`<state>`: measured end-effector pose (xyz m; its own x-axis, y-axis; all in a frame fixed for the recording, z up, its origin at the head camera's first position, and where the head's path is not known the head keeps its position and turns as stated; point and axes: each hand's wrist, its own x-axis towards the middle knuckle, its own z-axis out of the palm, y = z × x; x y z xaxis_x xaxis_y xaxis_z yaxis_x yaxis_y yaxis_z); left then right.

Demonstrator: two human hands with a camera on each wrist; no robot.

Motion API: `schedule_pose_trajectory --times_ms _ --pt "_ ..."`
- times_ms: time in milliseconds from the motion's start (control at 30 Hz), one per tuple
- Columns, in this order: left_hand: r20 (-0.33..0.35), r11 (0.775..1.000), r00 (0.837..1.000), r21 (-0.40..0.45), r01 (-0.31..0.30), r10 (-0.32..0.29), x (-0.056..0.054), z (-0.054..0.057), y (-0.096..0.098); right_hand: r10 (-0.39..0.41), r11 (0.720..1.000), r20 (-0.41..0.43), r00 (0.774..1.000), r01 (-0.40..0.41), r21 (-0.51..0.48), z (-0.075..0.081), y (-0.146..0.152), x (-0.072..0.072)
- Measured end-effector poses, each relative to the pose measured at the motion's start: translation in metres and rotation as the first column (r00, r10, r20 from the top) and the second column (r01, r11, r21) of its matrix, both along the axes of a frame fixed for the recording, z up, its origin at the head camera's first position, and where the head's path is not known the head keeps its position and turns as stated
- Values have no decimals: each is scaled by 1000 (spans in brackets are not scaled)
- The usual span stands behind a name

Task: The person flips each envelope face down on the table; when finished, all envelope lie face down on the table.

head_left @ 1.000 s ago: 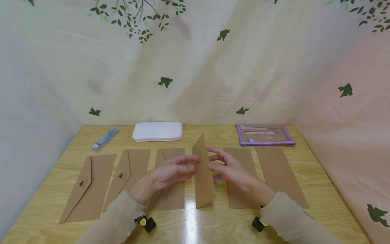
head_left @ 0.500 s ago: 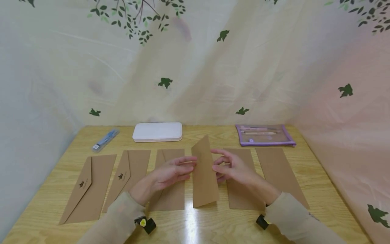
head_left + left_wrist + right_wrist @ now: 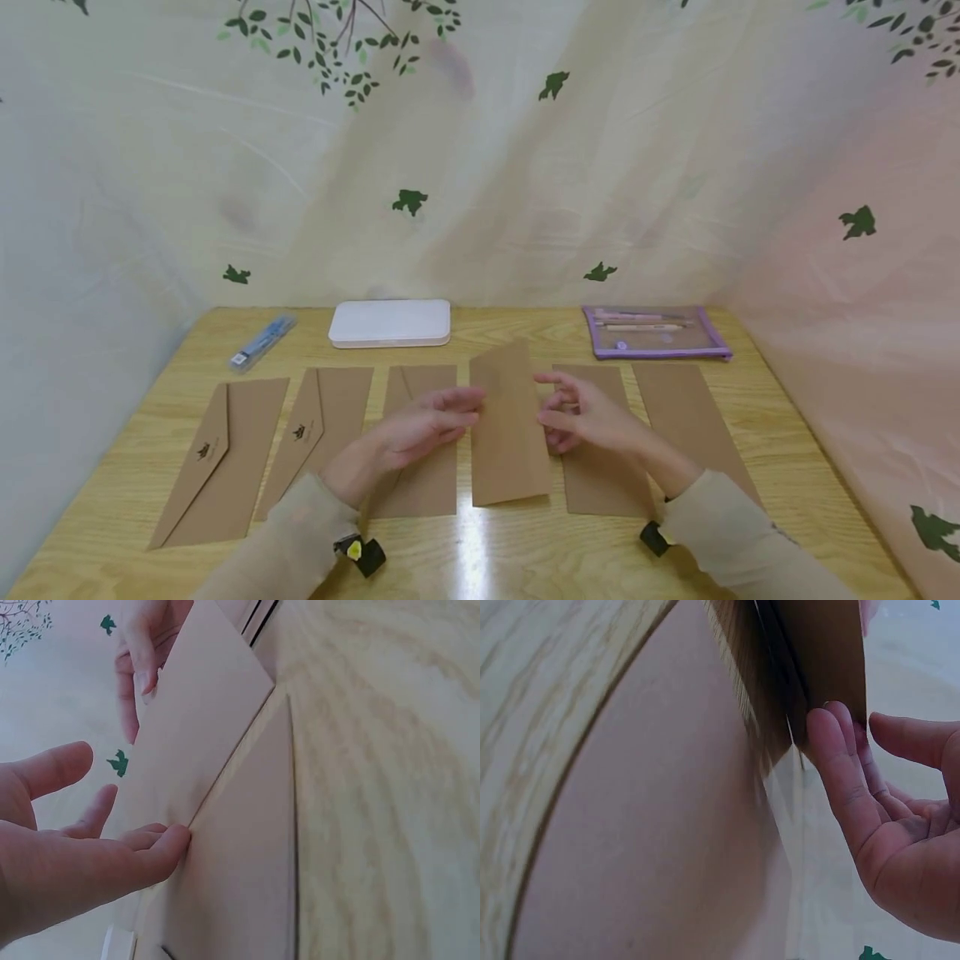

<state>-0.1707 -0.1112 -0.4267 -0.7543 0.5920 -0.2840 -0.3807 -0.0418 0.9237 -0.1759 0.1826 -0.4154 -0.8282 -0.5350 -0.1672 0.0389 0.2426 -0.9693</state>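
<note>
A brown kraft envelope (image 3: 508, 433) leans at a slant in the middle of the row, its plain face toward me and its right side raised. My right hand (image 3: 592, 417) holds that raised side, thumb at the edge and fingers (image 3: 844, 765) behind it in the right wrist view. At the opposite long edge, my left hand (image 3: 427, 423) touches the envelope with its fingertips, its thumb (image 3: 60, 769) standing off. Beneath the left hand lies another envelope (image 3: 412, 487), flap side up. A plain-faced envelope (image 3: 600, 483) lies under the right hand.
Two flap-up envelopes with crown prints, an outer one (image 3: 247, 467) and an inner one (image 3: 348, 400), lie at left. Another plain envelope (image 3: 690, 425) lies far right. Behind stand a blue-filled clear case (image 3: 262, 342), a white box (image 3: 390, 323) and a purple-edged pen pouch (image 3: 656, 343).
The middle envelope has turned from nearly upright to a flatter slant, its raised side swinging to the right. My right hand has moved right with it; the left has stayed about in place.
</note>
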Motion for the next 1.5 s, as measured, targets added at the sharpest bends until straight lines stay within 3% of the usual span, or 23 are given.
schedule_pose_trajectory --times_ms 400,933,1500 --pt "-111 995 994 -103 1 -13 9 -8 8 -4 997 0 1000 4 74 -11 9 -4" --pt "-109 994 994 -110 -9 -3 12 -11 8 21 992 106 994 -34 123 -23 9 -8" --pt "-89 996 996 -88 -17 9 9 -13 6 22 990 118 993 -38 136 -26 8 -11"
